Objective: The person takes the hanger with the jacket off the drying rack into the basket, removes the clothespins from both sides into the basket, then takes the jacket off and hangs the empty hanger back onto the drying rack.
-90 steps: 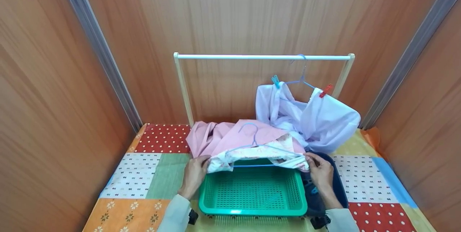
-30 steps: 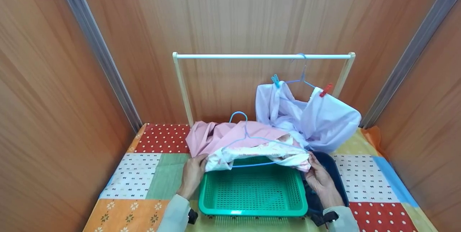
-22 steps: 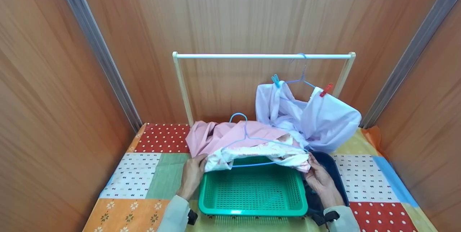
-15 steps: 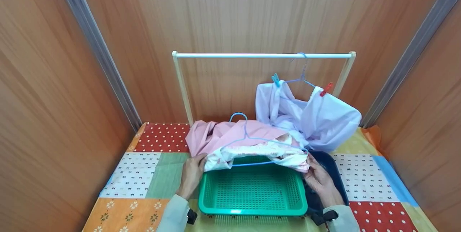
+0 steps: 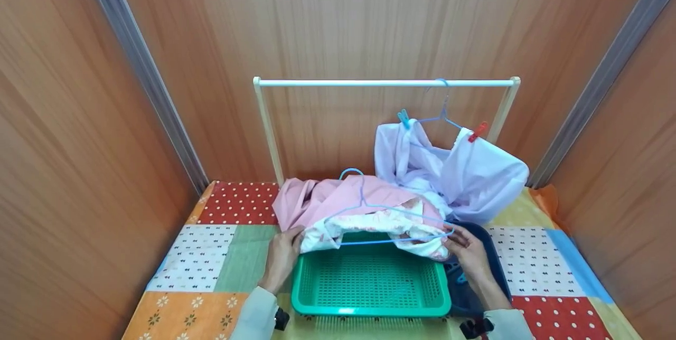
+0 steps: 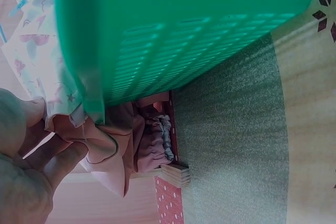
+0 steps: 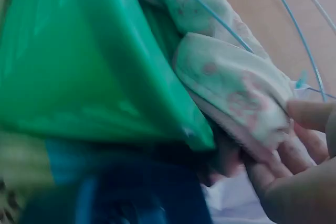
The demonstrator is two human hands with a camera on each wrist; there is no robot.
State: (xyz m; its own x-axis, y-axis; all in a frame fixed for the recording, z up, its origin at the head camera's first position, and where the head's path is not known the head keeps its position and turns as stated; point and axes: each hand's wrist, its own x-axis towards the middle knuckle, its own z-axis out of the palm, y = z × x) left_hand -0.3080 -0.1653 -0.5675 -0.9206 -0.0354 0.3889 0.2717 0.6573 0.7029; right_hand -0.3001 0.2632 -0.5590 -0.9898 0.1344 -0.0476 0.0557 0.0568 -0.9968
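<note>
A pink garment (image 5: 338, 197) with a white, pink-patterned inner edge (image 5: 369, 221) lies over the back of the green basket (image 5: 369, 311). A blue clothes hanger (image 5: 362, 192) lies over it, its hook pointing away; the right end shows bare above the cloth, while the left end is hidden in the fold. My left hand (image 5: 282, 258) pinches the garment's left corner between thumb and fingers, as the left wrist view (image 6: 31, 166) also shows. At the right corner my right hand (image 5: 470, 255) holds the patterned edge (image 7: 236, 87), its fingertips close by the hanger's end.
Behind stands a rack with a white rail (image 5: 338, 83). A pale lilac garment (image 5: 475, 181) hangs there on a hanger with a blue clothespin (image 5: 404, 118) and a red clothespin (image 5: 478, 132). A dark blue basket (image 5: 499, 271) sits right of the green one, on a patchwork cloth (image 5: 211, 255).
Over three seconds the hanger's hook has swung up and left. Since half a second ago, the right-hand cloth has dropped slightly, baring the hanger's right end. The left hand barely moves.
</note>
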